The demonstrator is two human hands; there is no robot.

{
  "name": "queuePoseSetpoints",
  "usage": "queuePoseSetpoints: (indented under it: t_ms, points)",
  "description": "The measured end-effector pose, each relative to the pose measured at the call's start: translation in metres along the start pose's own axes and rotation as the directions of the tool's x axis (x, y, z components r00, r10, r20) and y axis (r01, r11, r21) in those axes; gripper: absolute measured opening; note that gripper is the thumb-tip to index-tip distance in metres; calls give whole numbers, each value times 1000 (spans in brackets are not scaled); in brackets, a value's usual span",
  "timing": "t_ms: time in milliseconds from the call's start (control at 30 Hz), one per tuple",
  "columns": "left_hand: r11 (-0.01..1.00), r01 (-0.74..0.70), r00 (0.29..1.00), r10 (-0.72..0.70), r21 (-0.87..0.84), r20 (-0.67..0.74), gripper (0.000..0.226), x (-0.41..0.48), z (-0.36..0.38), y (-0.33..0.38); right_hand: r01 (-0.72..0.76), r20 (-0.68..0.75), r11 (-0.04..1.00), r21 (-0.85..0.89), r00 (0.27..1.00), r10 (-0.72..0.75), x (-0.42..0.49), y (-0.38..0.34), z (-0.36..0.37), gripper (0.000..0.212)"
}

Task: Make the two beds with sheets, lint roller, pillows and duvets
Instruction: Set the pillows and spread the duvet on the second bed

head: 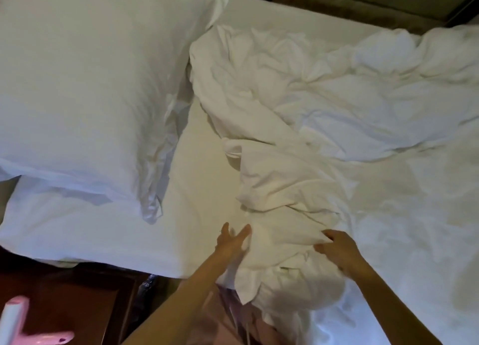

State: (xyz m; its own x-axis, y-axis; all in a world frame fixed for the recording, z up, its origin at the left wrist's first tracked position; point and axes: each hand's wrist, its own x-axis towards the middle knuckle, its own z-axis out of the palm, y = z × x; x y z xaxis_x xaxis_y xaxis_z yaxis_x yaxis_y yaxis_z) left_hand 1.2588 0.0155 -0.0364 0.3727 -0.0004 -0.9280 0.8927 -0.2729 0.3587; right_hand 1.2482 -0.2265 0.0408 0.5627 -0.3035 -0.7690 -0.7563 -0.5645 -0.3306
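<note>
A flat white sheet covers the bed from edge to edge. A crumpled white fabric duvet lies heaped over the right part of the bed, its bunched corner hanging over the near edge. A large plump white pillow rests at the left end, just beside the duvet's far corner. A dark reddish wooden nightstand stands against the bed at lower left. The right hand curls its fingers and thumb round a fold of the duvet's near corner. The left hand has straight, spread fingers lying against the duvet's edge on the sheet. A pink-handled lint roller with a white roll lies on the nightstand.
</note>
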Motion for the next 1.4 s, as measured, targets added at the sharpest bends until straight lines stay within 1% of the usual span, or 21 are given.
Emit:
queuePoseSetpoints:
  t_ms: [33,100,200,267,300,367,400,433,567,700,867,933,1000,1133,1167,1200,1267,1300,1333,1367,1400]
  points:
    - [982,129,982,-107,-137,158,95,1,7,0,1,49,1000,31,999,-3,-9,6,-4,18]
    - [918,284,906,-162,-279,391,111,3,26,0,15,104,984,178,994,-34,-28,15,-8,11]
    - [908,221,904,-54,-356,423,107,0,45,4,15,65,906,423,997,-48,-50,31,-10,12]
    - [894,133,933,32,-427,358,85,-18,37,27,29,-48,928,372,999,-12,-51,41,-7,7]
    - [882,53,949,102,-468,299,73,-26,26,38,9,-50,957,291,999,5,-52,42,-3,28]
    - [866,-133,947,254,-483,195,63,-58,-9,68,-76,73,970,230,995,61,-57,28,11,96]
    - [858,-248,935,334,-450,123,61,-78,-29,81,-110,166,952,286,984,64,-61,14,22,118]
    - [834,-373,901,430,-406,56,57,-99,-50,92,-96,233,926,365,972,9,-64,-5,37,124]
    - [646,-713,700,670,-272,-247,28,-197,-152,116,152,265,808,570,897,-355,-91,-117,107,97]
    - [527,-823,552,649,-213,-523,38,-286,-291,85,340,270,781,523,803,-531,-159,-225,175,55]
    - [374,-888,454,613,-268,-647,41,-373,-424,-1,484,477,742,463,570,-669,-252,-304,250,60]
    - [335,-920,380,629,-205,-678,42,-393,-459,-24,545,468,714,439,540,-699,-282,-332,277,65]
    - [340,-925,361,637,-171,-681,45,-400,-479,-39,582,473,730,359,561,-679,-302,-347,296,63]
    - [446,-878,452,654,-173,-606,53,-386,-483,-66,577,689,814,71,561,-458,-304,-338,289,48]
    - [468,-866,475,654,-178,-588,56,-382,-482,-72,602,667,799,19,587,-458,-297,-338,281,38]
    - [484,-854,497,652,-190,-573,60,-377,-481,-78,623,563,782,24,638,-526,-290,-343,272,25]
    - [511,-830,541,636,-226,-550,66,-366,-479,-85,603,157,770,207,756,-635,-270,-362,255,13]
    - [522,-822,553,639,-227,-534,67,-365,-476,-85,624,-48,720,304,765,-643,-261,-375,247,13]
    - [532,-815,565,640,-229,-521,68,-362,-472,-86,680,-167,667,305,728,-665,-250,-390,243,15]
    - [541,-808,575,634,-235,-516,68,-360,-468,-87,749,-188,634,194,663,-725,-237,-407,240,26]
    - [549,-802,582,626,-238,-518,69,-359,-464,-89,806,-70,592,-5,590,-804,-222,-420,240,41]
